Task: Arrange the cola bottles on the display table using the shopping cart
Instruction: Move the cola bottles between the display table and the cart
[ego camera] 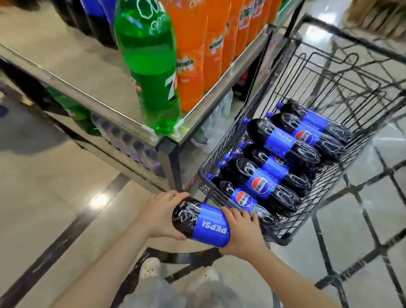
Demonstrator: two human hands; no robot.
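Cola bottle (pixel 199 220) is shown held level just outside the near corner of the shopping cart (pixel 353 143), left hand (pixel 160 214) cupped round its base, right hand (pixel 241 229) clenched round its upper body. Weight and a slippery, slightly yielding wall are presumed, so this two-ended hold suits. About seven bottles are counted in the cart; the desk (pixel 68 59) stands alongside.

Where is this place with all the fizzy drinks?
Probably a supermarket: a wire shopping cart full of cola bottles stands beside a display table stacked with orange soda bottles.
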